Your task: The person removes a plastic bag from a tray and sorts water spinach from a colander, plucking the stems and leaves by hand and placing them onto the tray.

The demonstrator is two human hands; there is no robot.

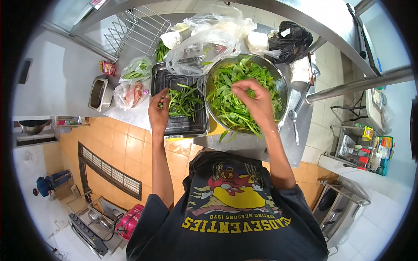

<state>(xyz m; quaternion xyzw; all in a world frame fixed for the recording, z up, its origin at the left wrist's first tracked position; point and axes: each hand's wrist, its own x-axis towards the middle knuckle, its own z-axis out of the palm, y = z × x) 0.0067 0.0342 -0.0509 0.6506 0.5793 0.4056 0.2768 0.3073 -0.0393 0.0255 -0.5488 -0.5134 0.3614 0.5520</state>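
Over the left edge of a dark metal tray (183, 128), my left hand (159, 108) has its fingers curled round a bit of green stem. Cut leafy greens (185, 102), like water spinach, lie in the tray beside it. My right hand (257, 99) is above a large metal colander (285, 93), thumb and fingers pinched together. Whatever is in that pinch is too small to make out. A heap of the same leafy greens (237, 115) fills the colander, and a few stems hang over its near rim.
Clear plastic bags (209, 39) and a black plastic bag (291, 39) lie behind the colander. Left of the tray are bagged green vegetables (137, 69) and a steel container (101, 93). A spoon (295, 126) lies at right. Another person (50, 182) stands far left.
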